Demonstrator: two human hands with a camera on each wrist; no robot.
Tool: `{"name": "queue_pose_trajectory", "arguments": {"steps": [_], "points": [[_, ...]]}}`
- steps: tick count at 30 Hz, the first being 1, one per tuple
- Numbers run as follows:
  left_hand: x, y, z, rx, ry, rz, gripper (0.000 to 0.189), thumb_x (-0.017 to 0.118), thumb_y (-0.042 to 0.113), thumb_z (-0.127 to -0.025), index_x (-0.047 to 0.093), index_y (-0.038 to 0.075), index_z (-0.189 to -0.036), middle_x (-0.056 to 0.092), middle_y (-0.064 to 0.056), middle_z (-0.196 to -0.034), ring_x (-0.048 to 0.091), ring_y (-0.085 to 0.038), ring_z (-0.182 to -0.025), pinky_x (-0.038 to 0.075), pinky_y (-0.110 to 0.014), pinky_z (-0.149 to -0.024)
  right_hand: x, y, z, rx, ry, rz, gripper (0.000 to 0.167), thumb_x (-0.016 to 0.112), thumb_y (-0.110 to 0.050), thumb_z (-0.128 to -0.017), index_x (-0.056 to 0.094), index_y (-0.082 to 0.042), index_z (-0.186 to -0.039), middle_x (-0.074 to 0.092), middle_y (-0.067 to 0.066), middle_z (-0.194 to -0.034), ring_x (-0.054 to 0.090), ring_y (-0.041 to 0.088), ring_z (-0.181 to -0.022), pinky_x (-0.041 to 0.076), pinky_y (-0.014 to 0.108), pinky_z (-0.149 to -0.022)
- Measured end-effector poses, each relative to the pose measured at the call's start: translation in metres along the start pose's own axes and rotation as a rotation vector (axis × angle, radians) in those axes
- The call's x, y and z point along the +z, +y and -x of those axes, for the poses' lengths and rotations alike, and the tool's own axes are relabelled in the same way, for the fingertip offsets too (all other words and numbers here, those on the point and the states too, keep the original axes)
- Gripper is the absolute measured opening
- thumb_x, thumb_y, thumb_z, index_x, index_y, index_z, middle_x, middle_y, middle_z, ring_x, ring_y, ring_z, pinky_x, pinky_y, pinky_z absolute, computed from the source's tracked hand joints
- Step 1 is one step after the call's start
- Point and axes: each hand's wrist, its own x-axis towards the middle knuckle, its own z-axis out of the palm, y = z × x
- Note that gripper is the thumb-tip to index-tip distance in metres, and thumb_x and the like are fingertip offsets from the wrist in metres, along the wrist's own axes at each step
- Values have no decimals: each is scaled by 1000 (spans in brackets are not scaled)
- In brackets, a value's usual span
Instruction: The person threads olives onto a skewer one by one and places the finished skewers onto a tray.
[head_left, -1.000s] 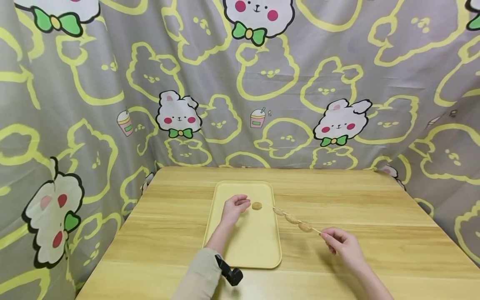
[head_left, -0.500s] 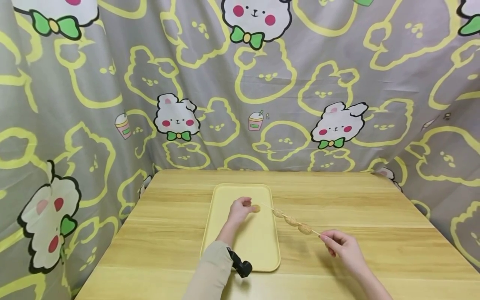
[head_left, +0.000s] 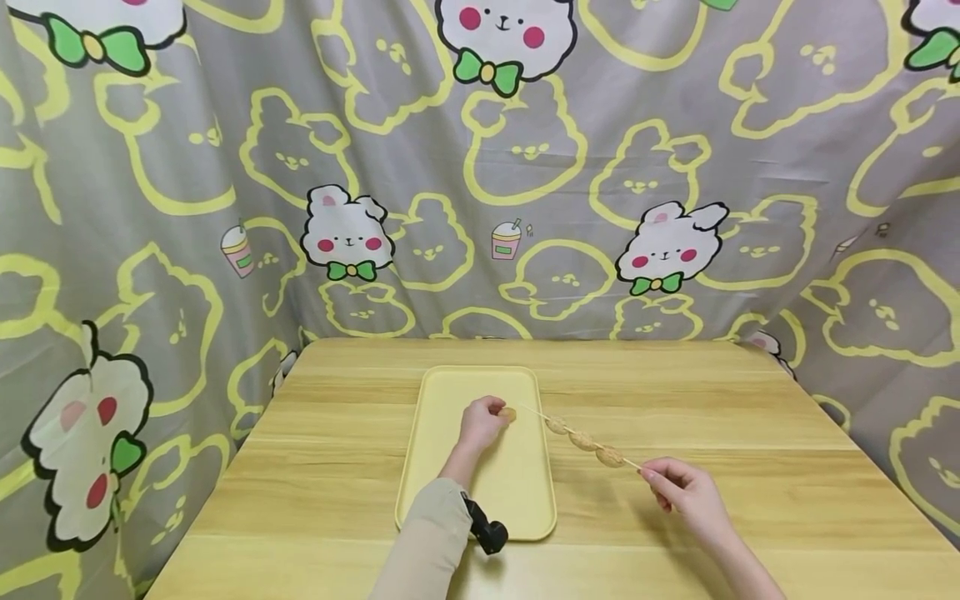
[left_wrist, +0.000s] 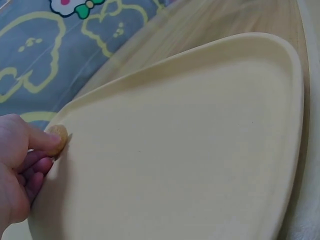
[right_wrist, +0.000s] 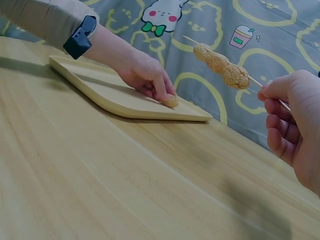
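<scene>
In the head view my left hand is over the upper part of the yellow tray. Its thumb and fingers pinch a small round golden-brown ball, seen edge-on in the left wrist view. To the right, my right hand grips the bare lower end of a thin wooden skewer. Three similar brown balls are threaded along it, touching one another. The skewer slants up to the left, its bare tip projecting past the last ball and pointing toward the left hand.
The tray lies flat on a wooden table, left of the table's middle. Behind and at the sides hangs a grey curtain with cartoon rabbits. A black camera mount is strapped at the left sleeve.
The left hand has moved slightly right to the ball lying on the tray and now pinches it. The right hand and the skewer have stayed nearly still.
</scene>
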Motion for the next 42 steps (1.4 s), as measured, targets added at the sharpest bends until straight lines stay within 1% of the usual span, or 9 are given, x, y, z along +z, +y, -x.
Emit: {"name": "queue_pose_trajectory", "arguments": {"steps": [3,6,14,20,26,31,35,38,42], "points": [[-2,0,1,-2,-1,-13,16,68,6,-78,68,-2,-93,65,-7,-82,59,-20,-78,49,-33,-74,0,0,0,2,-3,-10,12,59,0,-88,61,12,-89,48,1,-55,46,13,-49,42,26,-43],[-5,0,1,0,-25,13,16,69,8,-79,68,-2,-91,65,-8,-81,59,-20,-77,49,-32,-73,0,0,0,8,-7,-11,14,59,-1,-88,60,13,-89,48,1,-56,46,12,-49,42,26,-44],[-15,0,5,-64,-71,205,21,69,3,-80,67,-6,-99,66,-13,-90,60,-19,-83,51,-30,-74,0,0,0,-2,-21,9,18,58,-4,-89,60,14,-90,49,-2,-56,46,11,-50,43,25,-45],[-20,0,11,-79,-70,263,22,69,4,-80,67,-5,-101,67,-13,-93,61,-18,-80,52,-27,-70,4,0,-2,-4,-28,0,18,58,-4,-89,60,14,-90,49,0,-56,46,11,-50,43,26,-45],[-25,6,19,-47,-75,295,29,71,10,-80,67,-5,-104,67,-11,-96,62,-15,-75,52,-26,-68,4,-1,-4,7,-21,3,17,59,-3,-89,60,14,-91,49,0,-57,47,11,-50,43,25,-45],[-33,18,28,-13,-108,366,29,68,2,-80,64,-9,-107,65,-15,-95,65,-20,-77,52,-26,-69,4,-1,-5,-6,-24,2,16,59,-2,-88,60,13,-90,50,1,-57,47,11,-50,43,25,-44],[-48,46,46,22,-113,368,27,65,-4,-80,63,-12,-106,63,-21,-98,63,-22,-79,49,-22,-67,5,0,-7,-12,-35,-2,16,59,-2,-88,60,14,-90,50,1,-57,47,11,-50,44,25,-45],[-58,64,59,58,-113,359,27,63,-6,-81,62,-13,-106,62,-23,-101,61,-17,-79,47,-19,-66,6,-1,-7,-11,-41,-4,17,59,-2,-88,60,15,-90,50,1,-58,47,10,-51,44,25,-45],[-63,68,66,83,-131,378,26,62,-7,-81,61,-14,-107,60,-20,-100,58,-11,-77,48,-19,-68,4,-3,-7,-25,-52,-22,15,59,-2,-88,60,13,-90,50,1,-58,48,12,-51,44,26,-45]]}}
